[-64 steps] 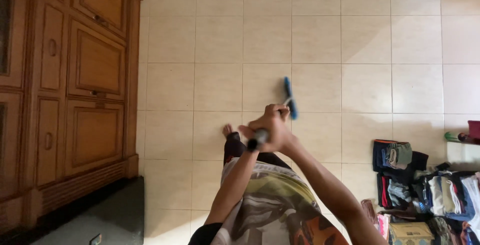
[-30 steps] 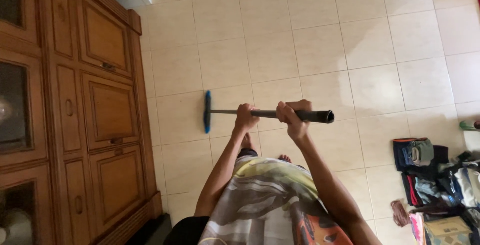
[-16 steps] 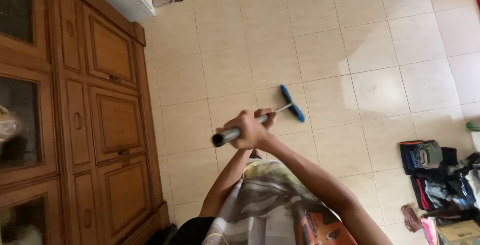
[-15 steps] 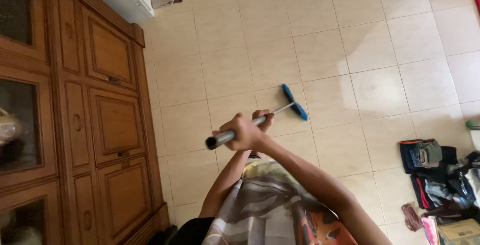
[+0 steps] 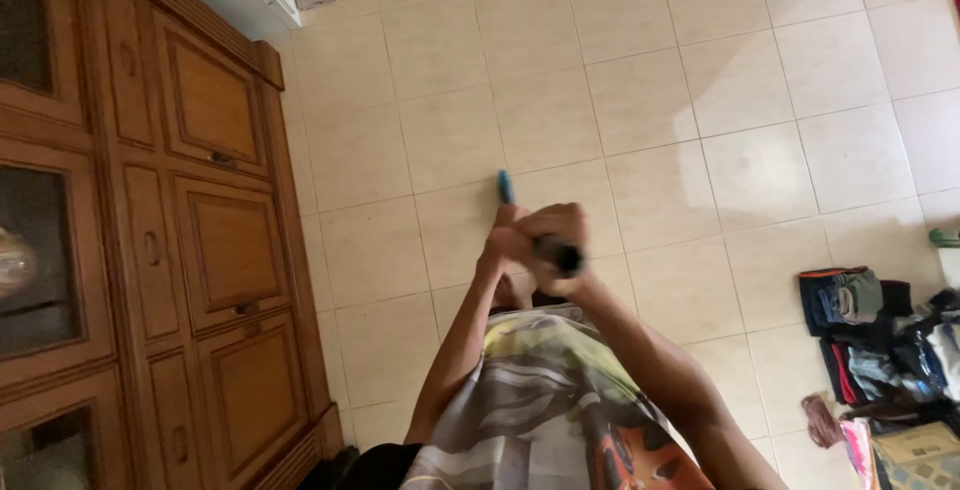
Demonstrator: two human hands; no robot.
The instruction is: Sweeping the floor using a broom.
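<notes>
- Hands first, from the head view: the left hand and the right hand are both closing tight around the pole of a mop, one just beside the other, held out in front of the person's chest.
- The pole is pointing almost straight at the camera, so only its dark end is showing at the right hand, and only a thin blue sliver of the mop head is peeking out above the left hand, resting on the tiled floor just ahead of the person.
- A wooden cabinet is running along the left edge, well apart from the mop head.
- A pile of folded clothes is sitting at the lower right, also well apart from the mop.
- As a judgement: a paler patch is showing on the tiles to the upper right, but whether that is wet floor or daylight cannot be told, so how much of the floor is already wiped is not clear; the wiping is looking to be mid-course.
</notes>
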